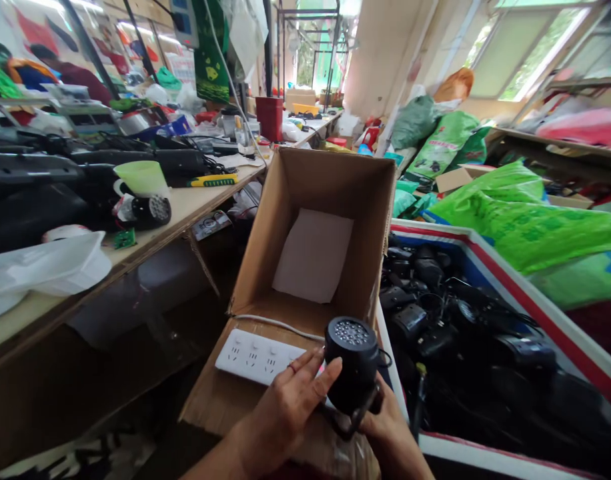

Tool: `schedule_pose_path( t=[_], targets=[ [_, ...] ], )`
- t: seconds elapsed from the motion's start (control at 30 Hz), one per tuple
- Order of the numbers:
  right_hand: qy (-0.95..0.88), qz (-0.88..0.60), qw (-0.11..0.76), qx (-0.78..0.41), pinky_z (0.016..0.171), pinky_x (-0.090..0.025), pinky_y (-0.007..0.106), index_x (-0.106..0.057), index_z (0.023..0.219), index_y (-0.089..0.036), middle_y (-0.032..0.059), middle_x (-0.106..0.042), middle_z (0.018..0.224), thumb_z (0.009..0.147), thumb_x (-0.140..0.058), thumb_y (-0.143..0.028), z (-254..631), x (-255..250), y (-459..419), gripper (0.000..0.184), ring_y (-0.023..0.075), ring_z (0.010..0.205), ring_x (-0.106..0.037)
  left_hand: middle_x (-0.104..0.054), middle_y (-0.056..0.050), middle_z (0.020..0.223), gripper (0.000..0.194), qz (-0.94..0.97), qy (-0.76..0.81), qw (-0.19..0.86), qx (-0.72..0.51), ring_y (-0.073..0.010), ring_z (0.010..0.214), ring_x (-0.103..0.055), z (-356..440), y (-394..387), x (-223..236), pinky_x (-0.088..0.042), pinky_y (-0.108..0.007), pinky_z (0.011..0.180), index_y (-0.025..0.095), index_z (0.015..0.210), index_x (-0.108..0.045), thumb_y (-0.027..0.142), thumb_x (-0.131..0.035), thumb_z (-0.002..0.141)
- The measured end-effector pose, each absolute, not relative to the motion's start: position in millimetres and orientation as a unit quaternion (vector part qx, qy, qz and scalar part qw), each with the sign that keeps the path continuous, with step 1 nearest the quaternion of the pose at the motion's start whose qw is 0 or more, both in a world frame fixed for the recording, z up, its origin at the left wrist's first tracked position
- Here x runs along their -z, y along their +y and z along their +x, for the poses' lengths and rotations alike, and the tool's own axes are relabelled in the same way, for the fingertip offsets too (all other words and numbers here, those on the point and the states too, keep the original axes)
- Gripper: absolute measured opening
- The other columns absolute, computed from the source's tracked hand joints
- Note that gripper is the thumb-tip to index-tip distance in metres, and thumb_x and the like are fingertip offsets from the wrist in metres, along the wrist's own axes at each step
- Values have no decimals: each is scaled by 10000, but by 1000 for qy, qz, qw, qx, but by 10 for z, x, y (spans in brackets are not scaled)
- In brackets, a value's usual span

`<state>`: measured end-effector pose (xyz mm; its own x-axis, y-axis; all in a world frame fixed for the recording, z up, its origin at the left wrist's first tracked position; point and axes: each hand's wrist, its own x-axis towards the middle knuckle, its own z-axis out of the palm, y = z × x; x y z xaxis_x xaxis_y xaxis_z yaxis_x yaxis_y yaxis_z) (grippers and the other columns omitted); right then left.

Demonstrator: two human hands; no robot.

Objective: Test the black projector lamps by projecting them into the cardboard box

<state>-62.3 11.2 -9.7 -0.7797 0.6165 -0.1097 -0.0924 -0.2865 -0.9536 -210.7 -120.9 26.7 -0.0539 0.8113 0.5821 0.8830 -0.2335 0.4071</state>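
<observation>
A black LED flashlight (353,363) with a round lens full of small LEDs stands tilted upward between my hands. My left hand (293,400) presses its thumb and fingers against the flashlight's left side, with some fingertips hidden. Around the lower right of its body my right hand (388,423) is closed, beside the black handle loop. Just left of the flashlight, a white power strip (253,357) lies on the cardboard flap, partly covered by my left hand. A pink glow shows near its right end.
An open cardboard box (330,180) with a pale sheet (313,253) inside stands ahead. At right, a red-rimmed bin (485,257) holds many black lamps. The left workbench (195,207) carries a green cup (143,177), a yellow cutter (213,181), another flashlight (158,211) and a white tray (70,267).
</observation>
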Motion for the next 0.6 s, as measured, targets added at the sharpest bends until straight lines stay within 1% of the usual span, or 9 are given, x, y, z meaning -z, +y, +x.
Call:
schedule_pose_path(
  t=[0.07,0.17,0.23,0.3,0.37,0.5,0.6],
  targets=[
    [-593,-250,260,-720,853,-472,367,-575,1112,-220,75,-669,1080,477,-847,-299,-519,155,174,695,290,984,-599,-549,-187,1285,677,-678,-592,-1,436,-274,1216,-493,-2070,-1205,-341,-463,-437,967,156,1432,-180,104,-483,829],
    [-649,-254,280,-660,791,-497,373,-606,1052,-183,87,-693,998,416,-845,-244,-383,186,250,682,303,898,-625,-536,-162,1311,763,-655,-586,-71,471,-265,1195,-517,-2050,-1203,-465,-451,-404,990,204,1426,-179,174,-605,794],
    [-665,-249,278,-648,772,-504,377,-610,1041,-170,92,-699,975,428,-830,-236,-326,154,272,654,303,870,-633,-478,-160,1368,792,-660,-584,-100,463,-277,1248,-459,-2047,-1198,-514,-420,-418,1017,235,1427,-173,162,-625,782],
    [-666,-244,279,-647,780,-504,370,-601,1057,-174,90,-696,987,461,-815,-249,-295,100,279,638,297,883,-633,-406,-159,1423,794,-669,-575,-117,456,-288,1297,-388,-2043,-1190,-527,-391,-443,1035,252,1427,-178,125,-615,776],
    [-672,-243,283,-640,780,-503,358,-590,1067,-176,88,-691,993,471,-811,-253,-277,44,279,640,291,888,-630,-351,-157,1456,780,-666,-573,-131,460,-293,1316,-356,-2040,-1179,-524,-380,-459,1038,257,1420,-206,105,-608,769],
    [-695,-228,274,-624,775,-495,349,-586,1050,-167,92,-688,972,474,-799,-216,-263,-62,271,616,289,889,-619,-336,-136,1466,771,-628,-577,-150,500,-293,1315,-357,-2053,-1144,-591,-365,-466,1041,272,1383,-294,126,-664,723],
    [-682,-201,244,-660,804,-478,354,-568,1108,-166,93,-676,1022,477,-795,-213,-262,-136,243,672,286,918,-610,-332,-131,1469,783,-612,-574,-183,513,-285,1315,-358,-2094,-1083,-728,-342,-456,1054,264,1357,-346,137,-714,677]
  ],
)
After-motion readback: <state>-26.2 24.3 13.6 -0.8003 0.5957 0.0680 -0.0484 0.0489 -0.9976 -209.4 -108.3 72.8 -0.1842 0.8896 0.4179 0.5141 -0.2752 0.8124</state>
